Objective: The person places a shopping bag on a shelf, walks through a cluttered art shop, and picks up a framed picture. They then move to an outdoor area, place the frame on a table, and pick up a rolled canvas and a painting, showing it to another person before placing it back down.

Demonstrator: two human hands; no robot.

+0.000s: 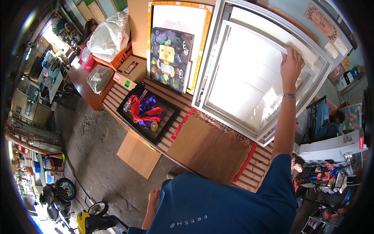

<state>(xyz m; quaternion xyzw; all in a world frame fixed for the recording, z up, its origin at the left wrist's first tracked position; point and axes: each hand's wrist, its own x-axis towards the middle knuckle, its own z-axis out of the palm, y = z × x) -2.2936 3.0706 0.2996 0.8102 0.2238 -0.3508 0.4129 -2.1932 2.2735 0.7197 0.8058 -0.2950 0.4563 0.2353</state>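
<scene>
My right hand (292,62) is raised, its fingers curled over the top of a white-framed glass panel (253,39). This panel leans inside or against a larger white frame (202,84) standing on a slatted wooden bench (251,174). Low at my side, my left hand (154,195) is near my shirt, its fingers too small and partly hidden to read. On the bench left of the frames lies a black shallow frame (170,121), with medals (154,126) on red and purple ribbons in it.
A dark painted picture (171,58) leans beside the frames. Brown boards (210,150) lie on the bench; a wooden panel (139,155) is below its edge. Cardboard boxes (132,70) and an orange crate (113,60) stand at the far left. Motorbikes (93,222) are at lower left.
</scene>
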